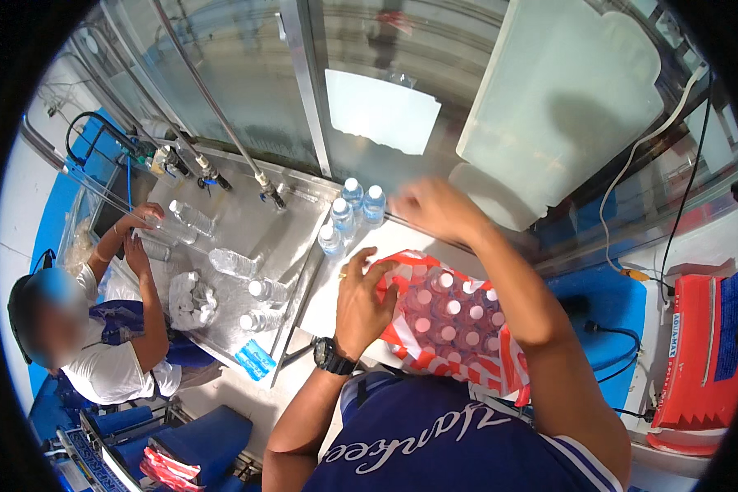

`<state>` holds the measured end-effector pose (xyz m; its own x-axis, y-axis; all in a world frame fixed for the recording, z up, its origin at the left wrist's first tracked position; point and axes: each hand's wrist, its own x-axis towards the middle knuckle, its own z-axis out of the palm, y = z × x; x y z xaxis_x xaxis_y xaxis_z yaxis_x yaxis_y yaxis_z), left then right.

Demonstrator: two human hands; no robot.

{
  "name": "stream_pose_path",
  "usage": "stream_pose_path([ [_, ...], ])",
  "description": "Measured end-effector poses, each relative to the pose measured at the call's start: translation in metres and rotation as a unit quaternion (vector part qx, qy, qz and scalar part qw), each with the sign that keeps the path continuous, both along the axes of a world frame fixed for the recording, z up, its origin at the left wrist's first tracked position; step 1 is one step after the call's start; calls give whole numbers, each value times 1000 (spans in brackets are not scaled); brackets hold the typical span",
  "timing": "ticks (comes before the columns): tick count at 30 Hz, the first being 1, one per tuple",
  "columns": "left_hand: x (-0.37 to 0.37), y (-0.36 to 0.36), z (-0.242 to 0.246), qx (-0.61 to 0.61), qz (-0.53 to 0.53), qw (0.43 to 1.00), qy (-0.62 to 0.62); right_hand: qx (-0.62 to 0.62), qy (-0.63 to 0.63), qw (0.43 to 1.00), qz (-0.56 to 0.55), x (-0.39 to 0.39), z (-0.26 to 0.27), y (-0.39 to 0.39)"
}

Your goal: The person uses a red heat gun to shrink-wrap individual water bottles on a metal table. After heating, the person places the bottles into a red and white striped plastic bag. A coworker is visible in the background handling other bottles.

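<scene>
A red-and-white striped plastic bag (424,350) packed with small capped bottles (448,307) stands on the white table (320,307) in front of me. My left hand (366,292), with a ring and a black wristwatch (332,357), is at the bag's left rim, thumb and fingers apart; whether it pinches the plastic I cannot tell. My right hand (433,206) is blurred, raised beyond the bag, to the right of several capped clear bottles (342,215) at the table's far left corner. Its fingers and anything in them are unclear.
To the left, a co-worker (117,344) has both hands near clear bottles (190,216) on a stainless steel sink counter (246,215). A bag of white caps (192,299) and a blue packet (255,360) lie there. Metal-framed glass (375,166) borders the table; cables (627,166) hang at right.
</scene>
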<state>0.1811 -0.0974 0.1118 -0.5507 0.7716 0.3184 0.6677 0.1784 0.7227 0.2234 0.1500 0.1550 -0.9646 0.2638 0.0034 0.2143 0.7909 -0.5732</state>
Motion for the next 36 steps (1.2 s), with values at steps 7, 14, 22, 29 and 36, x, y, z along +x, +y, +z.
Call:
stream_pose_path([
  [7, 86, -26, 4, 45, -171, 982, 71, 143, -79, 984, -66, -99, -156, 33],
  [14, 183, -3, -45, -182, -445, 876, -21, 144, 55, 984, -84, 17, -68, 19],
  [22, 231, -9, -58, -129, -526, 838, 65, -1, 185, 944, -274, 259, 88, -83],
  [29, 246, -2, -72, -247, -541, 804, 13, -7, 44, 944, -326, 337, 62, -144],
  [36, 239, -3, -59, -165, -533, 830, -20, 24, 39, 933, -356, 359, 28, -153],
])
